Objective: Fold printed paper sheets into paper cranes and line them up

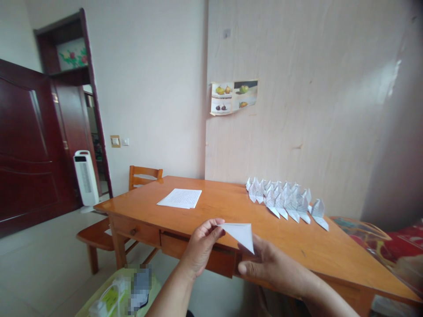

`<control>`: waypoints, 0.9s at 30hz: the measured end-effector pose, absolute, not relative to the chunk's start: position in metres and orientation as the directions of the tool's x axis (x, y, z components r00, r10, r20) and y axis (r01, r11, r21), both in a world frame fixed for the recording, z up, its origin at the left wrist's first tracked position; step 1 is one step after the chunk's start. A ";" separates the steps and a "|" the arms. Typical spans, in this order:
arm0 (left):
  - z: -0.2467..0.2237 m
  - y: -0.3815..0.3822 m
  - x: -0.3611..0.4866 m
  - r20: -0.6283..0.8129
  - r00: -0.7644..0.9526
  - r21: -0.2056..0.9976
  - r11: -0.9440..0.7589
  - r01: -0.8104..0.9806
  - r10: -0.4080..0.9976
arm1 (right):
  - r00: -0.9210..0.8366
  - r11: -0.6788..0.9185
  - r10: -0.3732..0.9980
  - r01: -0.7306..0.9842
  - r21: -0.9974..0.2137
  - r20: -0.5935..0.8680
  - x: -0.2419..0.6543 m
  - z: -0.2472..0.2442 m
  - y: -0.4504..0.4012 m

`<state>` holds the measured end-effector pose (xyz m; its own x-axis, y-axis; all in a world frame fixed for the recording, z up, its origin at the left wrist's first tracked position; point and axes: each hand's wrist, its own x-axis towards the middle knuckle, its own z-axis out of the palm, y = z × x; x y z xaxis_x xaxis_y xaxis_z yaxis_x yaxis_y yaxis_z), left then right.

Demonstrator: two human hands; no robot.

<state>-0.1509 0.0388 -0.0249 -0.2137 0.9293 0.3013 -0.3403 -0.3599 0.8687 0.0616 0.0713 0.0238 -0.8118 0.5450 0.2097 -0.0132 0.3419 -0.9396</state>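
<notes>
A white sheet of paper folded into a triangle (240, 234) is held above the table's near edge. My left hand (205, 242) pinches its left corner between thumb and fingers. Close by the paper's right side is my right hand (266, 263), its thumb apart from the fingers. The fingertips of that hand are partly behind the paper, and whether they touch it I cannot tell. Folded paper figures (286, 200) with pointed tips stand in rows at the table's back right. A stack of written paper sheets (180, 198) lies on the left half of the tabletop.
The wooden table (218, 196) has a drawer (194, 253) pulled partly out below my hands. A wooden chair (145, 176) stands behind its left end, a bench (99, 235) in front. A power strip (110, 296) lies at lower left. Red fabric (405, 242) is at the right.
</notes>
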 end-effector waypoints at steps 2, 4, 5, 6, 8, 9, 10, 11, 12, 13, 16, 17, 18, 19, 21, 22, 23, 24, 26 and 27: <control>-0.025 0.038 -0.150 0.317 -0.195 0.870 -0.366 -0.331 0.928 | -0.750 0.335 0.613 -0.036 -0.941 0.247 0.053 0.015 0.074; -0.025 0.036 -0.149 0.332 -0.169 0.874 -0.370 -0.314 0.928 | -0.698 0.290 0.678 -0.031 -0.956 0.228 0.046 0.008 0.077; -0.026 0.036 -0.149 0.337 -0.157 0.877 -0.371 -0.306 0.928 | -0.678 0.267 0.703 -0.026 -0.963 0.214 0.044 0.006 0.078; -0.026 0.035 -0.149 0.338 -0.147 0.880 -0.368 -0.300 0.929 | -0.664 0.252 0.720 -0.021 -0.968 0.202 0.043 0.004 0.079; -0.027 0.034 -0.149 0.332 -0.131 0.887 -0.357 -0.293 0.934 | -0.646 0.256 0.735 -0.017 -0.967 0.206 0.042 0.003 0.080; -0.027 0.034 -0.150 0.327 -0.122 0.890 -0.349 -0.293 0.937 | -0.642 0.271 0.735 -0.019 -0.962 0.220 0.041 0.003 0.080; -0.028 0.033 -0.150 0.321 -0.109 0.894 -0.339 -0.295 0.941 | -0.640 0.286 0.731 -0.024 -0.958 0.235 0.041 0.004 0.080; -0.028 0.033 -0.150 0.312 -0.094 0.896 -0.326 -0.301 0.945 | -0.643 0.299 0.724 -0.034 -0.954 0.250 0.041 0.005 0.080; -0.028 0.033 -0.149 0.305 -0.076 0.896 -0.313 -0.314 0.949 | -0.650 0.309 0.713 -0.048 -0.950 0.265 0.041 0.005 0.080; -0.027 0.033 -0.149 0.300 -0.055 0.894 -0.300 -0.333 0.952 | -0.661 0.316 0.696 -0.067 -0.946 0.279 0.041 0.006 0.079; -0.026 0.032 -0.146 0.298 -0.001 0.875 -0.274 -0.399 0.955 | -0.703 0.335 0.632 -0.132 -0.933 0.326 0.040 0.008 0.078; -0.026 0.032 -0.145 0.299 0.004 0.867 -0.270 -0.418 0.954 | -0.710 0.342 0.615 -0.153 -0.927 0.344 0.040 0.009 0.078; -0.026 0.032 -0.144 0.299 0.001 0.860 -0.269 -0.433 0.954 | -0.713 0.350 0.602 -0.169 -0.921 0.360 0.040 0.009 0.078; -0.026 0.032 -0.144 0.297 -0.008 0.855 -0.270 -0.443 0.955 | -0.711 0.359 0.596 -0.180 -0.916 0.373 0.040 0.009 0.077; -0.026 0.032 -0.143 0.292 -0.029 0.849 -0.273 -0.453 0.956 | -0.706 0.372 0.595 -0.182 -0.910 0.384 0.039 0.010 0.077; -0.027 0.033 -0.143 0.289 -0.037 0.848 -0.274 -0.453 0.957 | -0.703 0.376 0.598 -0.179 -0.909 0.386 0.039 0.010 0.077; -0.027 0.033 -0.143 0.285 -0.043 0.849 -0.273 -0.452 0.957 | -0.696 0.381 0.603 -0.177 -0.908 0.389 0.039 0.009 0.076; -0.028 0.033 -0.143 0.281 -0.049 0.850 -0.272 -0.451 0.959 | -0.688 0.387 0.610 -0.174 -0.905 0.393 0.039 0.009 0.076; -0.029 0.034 -0.143 0.272 -0.061 0.851 -0.270 -0.452 0.960 | -0.669 0.403 0.626 -0.163 -0.900 0.401 0.039 0.008 0.075; -0.029 0.034 -0.143 0.269 -0.067 0.850 -0.269 -0.453 0.961 | -0.660 0.412 0.632 -0.157 -0.897 0.406 0.038 0.007 0.076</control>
<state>-0.1428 0.0342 -0.0294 -0.0673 0.9609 0.2686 -0.4532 -0.2693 0.8498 0.0383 0.0756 0.0074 -0.6602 0.6320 0.4058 -0.1571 0.4121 -0.8975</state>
